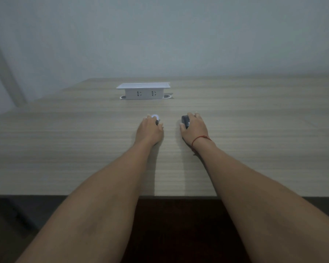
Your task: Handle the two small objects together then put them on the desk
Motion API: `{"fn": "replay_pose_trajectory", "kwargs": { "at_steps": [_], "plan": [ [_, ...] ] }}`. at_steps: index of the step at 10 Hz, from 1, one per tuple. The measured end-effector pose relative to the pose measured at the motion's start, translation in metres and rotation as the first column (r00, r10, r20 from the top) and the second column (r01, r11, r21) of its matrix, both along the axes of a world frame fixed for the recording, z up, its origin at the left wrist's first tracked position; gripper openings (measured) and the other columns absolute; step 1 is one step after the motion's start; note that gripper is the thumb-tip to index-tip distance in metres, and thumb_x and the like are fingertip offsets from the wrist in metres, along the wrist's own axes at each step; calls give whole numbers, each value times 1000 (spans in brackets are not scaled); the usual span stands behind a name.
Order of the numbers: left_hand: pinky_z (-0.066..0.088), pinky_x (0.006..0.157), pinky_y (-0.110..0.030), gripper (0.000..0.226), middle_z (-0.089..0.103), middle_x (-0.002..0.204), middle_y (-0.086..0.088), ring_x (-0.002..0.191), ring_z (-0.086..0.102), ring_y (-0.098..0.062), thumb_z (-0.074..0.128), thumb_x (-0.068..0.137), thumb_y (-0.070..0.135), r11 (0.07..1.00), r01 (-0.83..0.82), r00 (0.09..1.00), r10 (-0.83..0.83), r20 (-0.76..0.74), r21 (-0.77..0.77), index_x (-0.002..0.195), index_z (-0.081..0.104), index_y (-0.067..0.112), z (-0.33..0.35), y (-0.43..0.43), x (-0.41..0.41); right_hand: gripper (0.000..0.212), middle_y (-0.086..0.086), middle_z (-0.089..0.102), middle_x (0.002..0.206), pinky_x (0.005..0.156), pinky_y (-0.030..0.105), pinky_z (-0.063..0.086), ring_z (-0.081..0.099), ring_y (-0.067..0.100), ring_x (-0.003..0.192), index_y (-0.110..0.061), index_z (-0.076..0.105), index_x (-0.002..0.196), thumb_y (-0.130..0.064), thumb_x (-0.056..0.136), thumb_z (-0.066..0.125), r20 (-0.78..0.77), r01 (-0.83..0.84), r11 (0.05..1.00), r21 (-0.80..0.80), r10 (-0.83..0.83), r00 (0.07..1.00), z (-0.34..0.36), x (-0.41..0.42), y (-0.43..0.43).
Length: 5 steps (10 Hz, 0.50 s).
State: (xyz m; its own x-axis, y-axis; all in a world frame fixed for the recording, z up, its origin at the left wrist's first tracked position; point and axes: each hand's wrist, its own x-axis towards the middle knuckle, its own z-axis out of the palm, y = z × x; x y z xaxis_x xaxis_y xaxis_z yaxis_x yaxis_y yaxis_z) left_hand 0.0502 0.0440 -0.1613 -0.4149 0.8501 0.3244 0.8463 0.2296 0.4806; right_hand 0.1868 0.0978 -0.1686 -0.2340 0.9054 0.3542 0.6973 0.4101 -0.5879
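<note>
My left hand [150,130] rests on the wooden desk [65,149], its fingers closed around a small white round object [155,117] with a dark part at its right side. About a hand's width to the right, my right hand [195,128] grips a small dark object [185,120] low over the desk surface. Fingers hide most of both objects. A red string circles my right wrist.
A white pop-up socket box [143,91] stands raised from the desk, a little beyond my hands. A pale wall rises behind the desk's far edge. The near desk edge crosses under my forearms, with dark floor below.
</note>
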Motion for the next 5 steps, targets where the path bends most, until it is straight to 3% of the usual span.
{"fn": "replay_pose_trajectory", "kwargs": {
  "at_steps": [1, 2, 3, 4, 5],
  "plan": [
    [29, 112, -37, 47, 25, 156, -16, 145, 24, -33, 52, 95, 37, 999, 32, 997, -32, 77, 3, 134, 46, 13, -1, -2, -1, 59, 19, 26, 151, 109, 39, 33, 35, 36, 134, -7, 31, 141, -35, 92, 50, -18, 14, 999, -31, -15, 1000, -1, -1, -3],
    [14, 120, -37, 87, -7, 163, -11, 152, 1, -24, 56, 90, 51, 1000, 16, 988, -19, 153, 22, 155, 10, 18, -1, -16, 1, 80, 21, 18, 155, 116, 43, 24, 24, 35, 141, -3, 15, 147, -45, 89, 50, -54, 44, 998, -50, -47, 997, -2, 1, -16],
    [11, 122, -37, 99, -8, 163, -10, 152, -4, -22, 57, 86, 55, 1000, -4, 988, 4, 155, 0, 155, -2, 13, -2, -33, 3, 86, 21, 24, 153, 117, 41, 22, 24, 32, 142, 2, 16, 145, -49, 86, 51, -37, 67, 995, -70, -69, 997, -2, 9, -30],
    [10, 122, -37, 104, -5, 163, -12, 152, -2, -23, 56, 84, 59, 997, -37, 993, 44, 109, -65, 154, -1, 7, -4, -58, 12, 85, 19, 26, 153, 116, 40, 24, 27, 31, 142, 2, 16, 145, -48, 86, 52, 22, 71, 991, -117, -69, 997, -2, 21, -57],
    [16, 121, -39, 99, 11, 162, -15, 151, 9, -27, 52, 82, 64, 988, -99, 995, 99, 2, -115, 152, 16, 4, -5, -83, 20, 71, 17, 43, 144, 110, 40, 33, 40, 32, 133, -1, 35, 139, -48, 88, 49, 118, 94, 988, -119, -80, 990, 2, 34, -87]
  ]
}}
